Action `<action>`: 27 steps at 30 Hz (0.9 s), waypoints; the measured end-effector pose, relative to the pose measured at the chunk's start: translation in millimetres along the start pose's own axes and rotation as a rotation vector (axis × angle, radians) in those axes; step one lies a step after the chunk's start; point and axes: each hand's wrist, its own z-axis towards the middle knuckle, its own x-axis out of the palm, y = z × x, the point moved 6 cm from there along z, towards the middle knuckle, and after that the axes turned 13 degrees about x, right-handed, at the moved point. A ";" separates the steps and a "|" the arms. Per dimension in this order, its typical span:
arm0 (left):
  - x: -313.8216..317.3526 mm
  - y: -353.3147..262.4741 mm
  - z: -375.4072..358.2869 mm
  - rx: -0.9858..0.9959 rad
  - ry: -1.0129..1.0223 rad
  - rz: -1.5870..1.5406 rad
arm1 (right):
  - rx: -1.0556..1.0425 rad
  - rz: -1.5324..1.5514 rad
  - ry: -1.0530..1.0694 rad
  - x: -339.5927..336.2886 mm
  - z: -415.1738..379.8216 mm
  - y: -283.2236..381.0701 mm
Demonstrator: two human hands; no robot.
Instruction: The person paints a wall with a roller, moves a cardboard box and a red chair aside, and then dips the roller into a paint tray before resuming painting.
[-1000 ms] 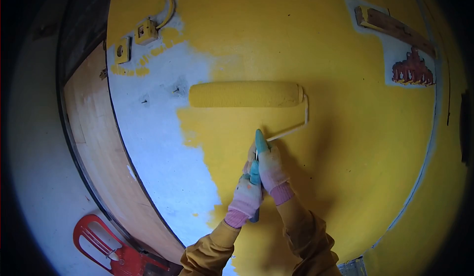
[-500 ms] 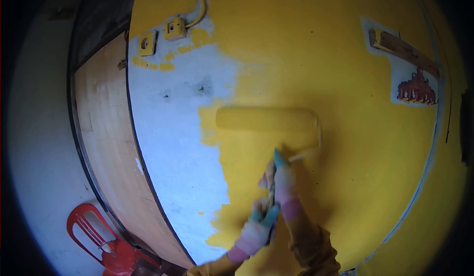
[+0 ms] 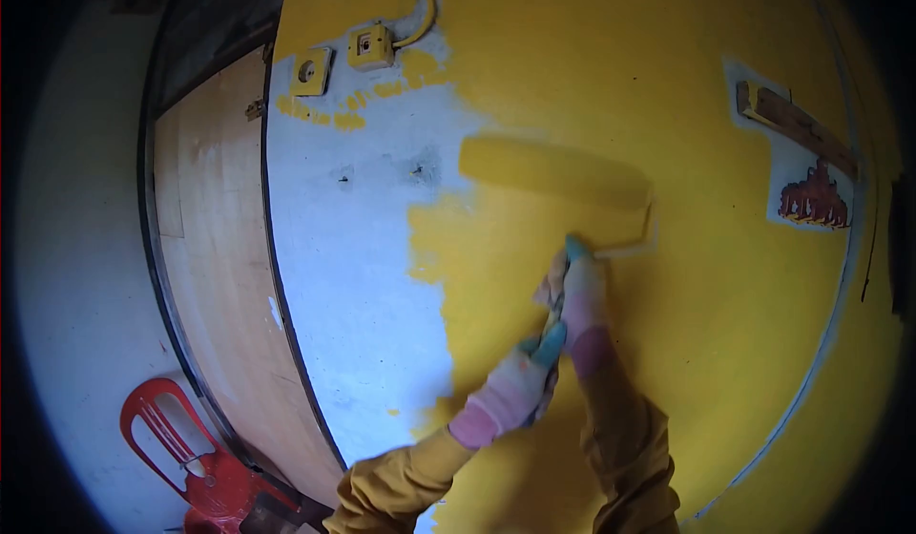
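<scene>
A paint roller (image 3: 555, 171), its sleeve coated yellow, lies against the wall (image 3: 706, 362), slightly blurred and tilted down to the right. Its wire frame bends round the right end to a handle held by both hands. My right hand (image 3: 580, 286), in a white, pink and teal glove, is closed round the upper handle. Lower down and to the left, my left hand (image 3: 510, 386), gloved alike, grips the handle's lower part. Yellow paint covers the wall around the roller; a pale unpainted strip (image 3: 363, 248) runs along the left.
A socket (image 3: 370, 45) with a cable and a switch plate (image 3: 310, 71) sit at upper left. A wooden door (image 3: 215, 209) and a red plastic chair (image 3: 224, 481) stand left. A wooden bar (image 3: 797, 124) and a dark red rack (image 3: 814, 195) are mounted at right.
The roller and both hands have moved up the wall and to the right in view. The roller has gone from level to tilted. The camera view has shifted a little too.
</scene>
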 end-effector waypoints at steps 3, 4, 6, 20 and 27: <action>-2.2 -41.3 33.6 0.052 0.043 -0.023 | -0.127 -0.030 -0.042 25.5 15.9 44.8; -2.0 -41.9 33.8 0.055 0.042 -0.027 | -0.128 -0.035 -0.040 25.2 16.2 45.6; -1.4 -37.2 28.9 0.043 0.040 0.031 | -0.115 -0.010 -0.037 19.0 14.5 38.9; 16.0 -35.3 -3.7 0.229 0.083 0.089 | -0.136 0.005 0.005 10.5 -36.0 41.0; 50.0 -11.9 -7.9 -0.025 0.100 -0.223 | -0.110 -0.158 -0.153 -17.1 -37.1 52.7</action>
